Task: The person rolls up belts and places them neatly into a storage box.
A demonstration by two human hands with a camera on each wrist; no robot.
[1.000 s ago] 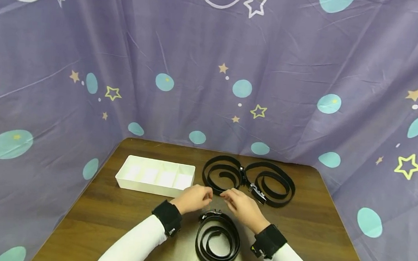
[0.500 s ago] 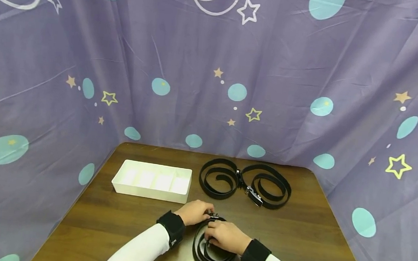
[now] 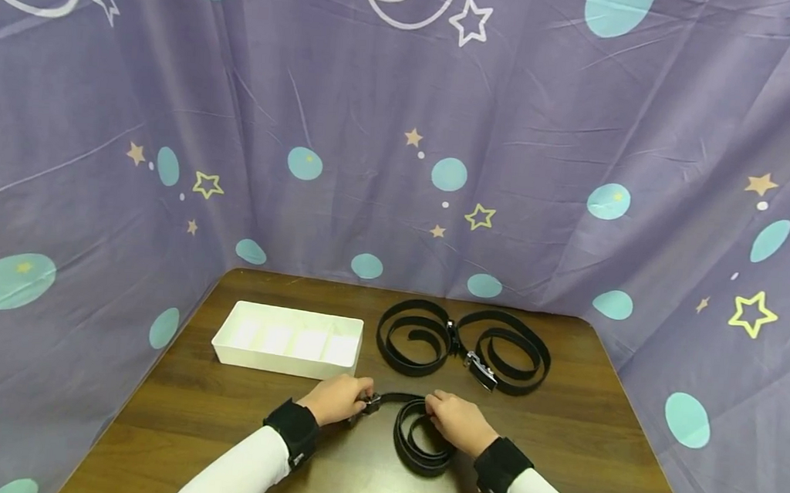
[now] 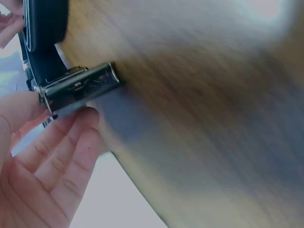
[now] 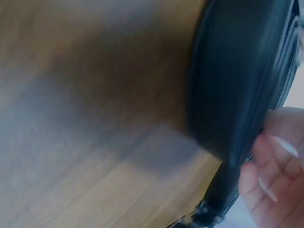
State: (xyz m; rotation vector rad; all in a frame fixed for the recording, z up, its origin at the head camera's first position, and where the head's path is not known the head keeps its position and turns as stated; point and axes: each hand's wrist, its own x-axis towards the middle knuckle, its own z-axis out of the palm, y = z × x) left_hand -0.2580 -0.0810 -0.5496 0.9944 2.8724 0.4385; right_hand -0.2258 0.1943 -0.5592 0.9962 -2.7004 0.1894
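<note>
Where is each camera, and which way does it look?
Head: on the person's head, looking forward and down at the table; left hand, right hand and sleeves show.
Left wrist: on that wrist, facing the buckle; left fingers holding it and right fingertips show.
Right wrist: on that wrist, facing the held belt; right fingers pinching it show.
Both wrist views share the belt and table.

A brown wood-grain table [image 3: 560, 445] bears a white, open-topped, four-compartment box [image 3: 281, 362] at left and two loosely coiled black belts [image 3: 543, 359] with metal buckles [image 3: 481, 372], side by side toward the back. Whether a third black belt [image 3: 417, 460], coiled nearer the front, rests fully on the wood is unclear.
</note>
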